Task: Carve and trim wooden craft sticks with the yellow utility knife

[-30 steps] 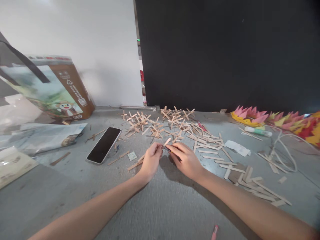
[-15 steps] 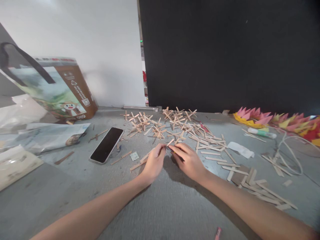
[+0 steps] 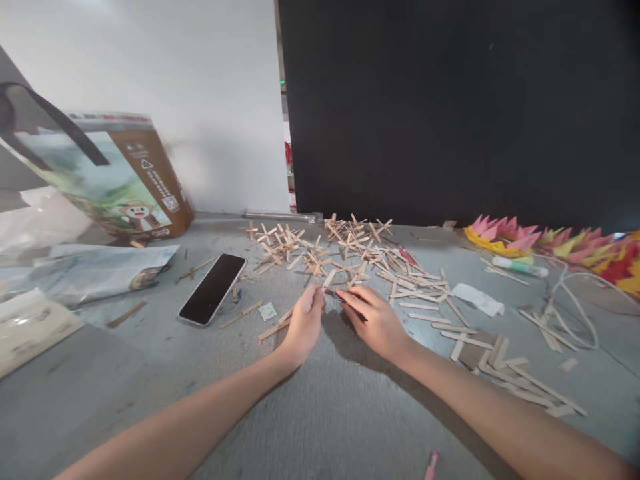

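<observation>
In the middle of the table, my left hand (image 3: pixel 306 319) pinches a wooden craft stick (image 3: pixel 329 279), which points up and away at a slant. Close beside it, my right hand (image 3: pixel 376 319) is closed round a slim dark tool (image 3: pixel 331 293) whose reddish tip points at the stick. The tool's kind is hard to make out, since my fingers cover most of it. Beyond both hands lies a heap of craft sticks (image 3: pixel 285 245) joined into crosses. Loose craft sticks (image 3: pixel 420 317) are scattered to the right of my right hand.
A smartphone (image 3: pixel 213 290) lies left of my left hand, near a small pale square packet (image 3: pixel 268 311). Further left stand a printed carrier bag (image 3: pixel 135 180) and plastic packaging (image 3: pixel 100 273). On the right are a glue stick (image 3: pixel 520 267), white cable (image 3: pixel 590 313) and folded-paper petals (image 3: pixel 505 233).
My left hand has shifted slightly left, and the craft stick in it has turned more upright. A small gap now shows between my hands. My right hand has barely moved.
</observation>
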A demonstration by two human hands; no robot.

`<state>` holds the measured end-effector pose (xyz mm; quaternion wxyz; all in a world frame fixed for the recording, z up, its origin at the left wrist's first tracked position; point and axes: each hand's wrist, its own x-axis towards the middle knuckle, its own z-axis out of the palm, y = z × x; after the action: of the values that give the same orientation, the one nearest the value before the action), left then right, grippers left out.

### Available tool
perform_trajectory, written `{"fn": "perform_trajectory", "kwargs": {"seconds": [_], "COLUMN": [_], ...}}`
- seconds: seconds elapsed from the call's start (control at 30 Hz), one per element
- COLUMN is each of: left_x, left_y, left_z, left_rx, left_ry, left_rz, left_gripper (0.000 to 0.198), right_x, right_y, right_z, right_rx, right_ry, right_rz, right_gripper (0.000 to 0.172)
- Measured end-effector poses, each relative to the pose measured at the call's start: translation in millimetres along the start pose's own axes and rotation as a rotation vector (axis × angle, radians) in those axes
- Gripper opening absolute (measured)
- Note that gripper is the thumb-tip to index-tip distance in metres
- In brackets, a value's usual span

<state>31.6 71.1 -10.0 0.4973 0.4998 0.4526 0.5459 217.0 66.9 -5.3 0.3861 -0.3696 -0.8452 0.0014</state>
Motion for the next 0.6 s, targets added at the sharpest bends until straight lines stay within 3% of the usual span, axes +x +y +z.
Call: {"fn": "perform_trajectory", "kwargs": {"seconds": [0.6], "left_x": [-0.7], "left_y": [5.4], "left_z": [1.0], "left_rx": [-0.086], "left_ry": [-0.071], "left_rz": [-0.012], "left_gripper": [0.026], "right_x": [0.1], "right_y": [-0.5], "right_z": [0.5], "right_rx": [0.061], "right_ry": [0.021], "right_rz": [-0.022], "right_gripper": [0.043]}}
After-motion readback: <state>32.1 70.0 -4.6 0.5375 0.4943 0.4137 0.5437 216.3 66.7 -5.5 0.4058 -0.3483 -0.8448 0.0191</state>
